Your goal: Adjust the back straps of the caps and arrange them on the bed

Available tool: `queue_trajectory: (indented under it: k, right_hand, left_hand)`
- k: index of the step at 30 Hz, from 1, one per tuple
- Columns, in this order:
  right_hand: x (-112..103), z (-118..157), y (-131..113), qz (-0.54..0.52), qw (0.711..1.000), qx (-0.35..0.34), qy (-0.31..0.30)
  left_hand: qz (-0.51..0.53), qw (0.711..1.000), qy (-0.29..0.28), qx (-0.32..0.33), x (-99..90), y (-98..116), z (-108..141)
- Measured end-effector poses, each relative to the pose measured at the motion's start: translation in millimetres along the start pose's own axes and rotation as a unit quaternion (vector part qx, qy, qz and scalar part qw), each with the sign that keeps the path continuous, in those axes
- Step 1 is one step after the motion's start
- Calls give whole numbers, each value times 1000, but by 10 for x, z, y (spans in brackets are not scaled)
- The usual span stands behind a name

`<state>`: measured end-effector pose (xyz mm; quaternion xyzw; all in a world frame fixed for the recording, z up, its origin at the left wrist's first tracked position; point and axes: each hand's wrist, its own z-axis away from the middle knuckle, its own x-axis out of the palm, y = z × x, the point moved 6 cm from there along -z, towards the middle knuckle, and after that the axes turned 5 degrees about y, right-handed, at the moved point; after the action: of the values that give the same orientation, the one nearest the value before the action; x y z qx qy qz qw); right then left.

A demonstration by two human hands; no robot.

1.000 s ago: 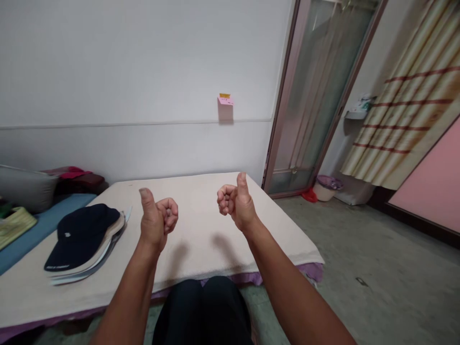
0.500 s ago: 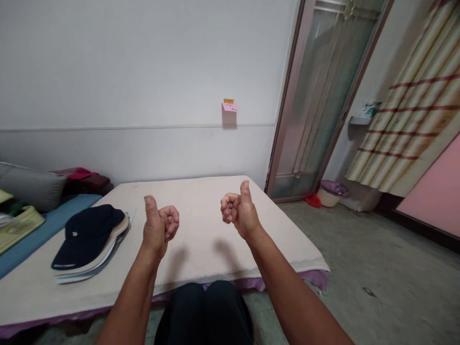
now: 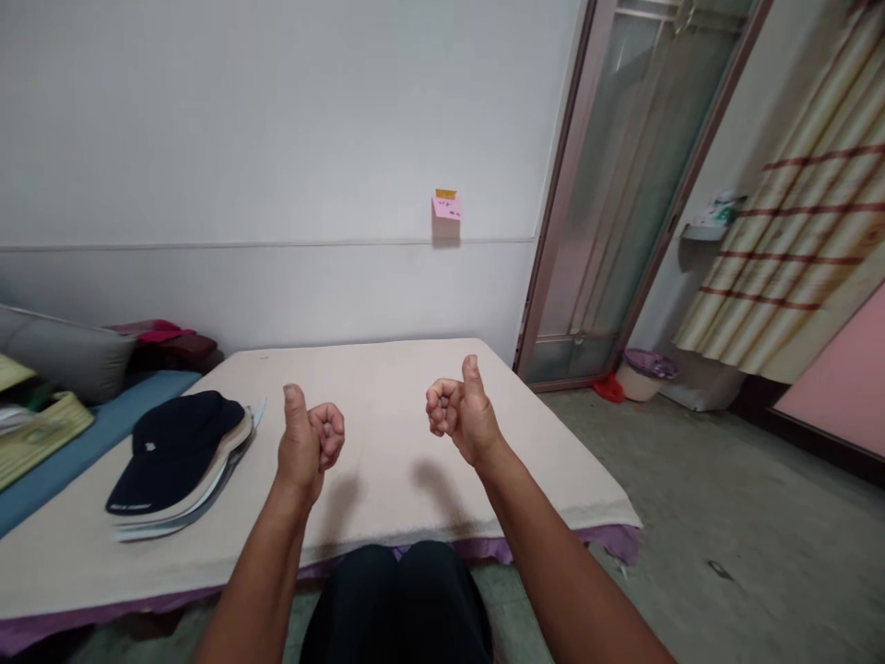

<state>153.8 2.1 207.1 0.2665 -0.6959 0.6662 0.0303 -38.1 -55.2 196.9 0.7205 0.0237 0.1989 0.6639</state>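
My left hand (image 3: 309, 443) is raised above the cream-covered surface (image 3: 387, 406), thumb up and fingers curled in, with nothing in it. Level with it on the right, my right hand (image 3: 465, 410) makes the same thumb-up fist and also holds nothing. A gap separates the two hands, and their shadows fall on the cover below. Left of my left hand lies a stack of caps (image 3: 183, 452), a dark navy one on top with lighter brims showing under it. Neither hand touches the caps.
A grey cushion (image 3: 65, 350) and a yellow-green basket (image 3: 45, 438) sit at the far left. A pink note (image 3: 446, 208) is stuck to the wall. At the right are a glazed door (image 3: 622, 203), a lined bin (image 3: 642, 376), a red dustpan-like item (image 3: 609, 388) and a striped curtain (image 3: 788, 240).
The view has shifted slightly, so the caps, note and door appear a little further right. Both hands keep their thumb-up fists and sit slightly lower in view.
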Motion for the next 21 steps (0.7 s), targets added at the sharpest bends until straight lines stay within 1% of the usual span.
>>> queue_trajectory:
  k: [2, 3, 4, 5, 7, 8, 10, 12, 13, 14, 15, 16, 18, 21]
  right_hand:
    - [-79, -55, 166, 37, 999, -9, 12]
    - [-130, -79, 294, 73, 997, -12, 21]
    - [-205, -93, 451, 131, 990, -11, 47]
    - [-290, -87, 631, 207, 975, -9, 81]
    - [-406, 6, 1053, 262, 959, 2, 107]
    - [-457, 100, 1275, 288, 950, 5, 117]
    - [-549, 364, 1713, 332, 935, 8, 128]
    - [-634, 657, 2092, 377, 917, 2, 128]
    - [-638, 778, 2209, 453, 884, -42, 112]
    - [-634, 872, 2325, 515, 850, -72, 86]
    - [-640, 932, 2432, 556, 824, -84, 64]
    - [-651, 958, 2518, 585, 805, -87, 48]
    - [-681, 935, 2612, 621, 779, -83, 36]
    - [-696, 838, 2633, 639, 764, -84, 37]
  left_hand:
    - [-21, 999, 27, 5, -65, -147, -30]
    - [-37, 998, 47, 8, -113, -259, -41]
    - [-51, 996, 69, 8, -169, -397, -47]
    - [-59, 995, 83, 1, -229, -564, -47]
    - [-72, 991, 106, -26, -389, -944, -29]
    - [-80, 989, 120, -44, -498, -1140, -11]
    - [-92, 980, 158, -84, -782, -1490, 43]
    - [-99, 968, 201, -116, -1132, -1736, 106]
    - [-101, 961, 223, -127, -1323, -1809, 135]
    - [-104, 955, 245, -134, -1517, -1851, 160]
    - [-107, 949, 263, -139, -1711, -1866, 177]
    - [-110, 942, 282, -142, -1906, -1856, 187]
    - [-118, 929, 319, -145, -2286, -1788, 183]
    - [-131, 904, 384, -137, -2822, -1617, 142]
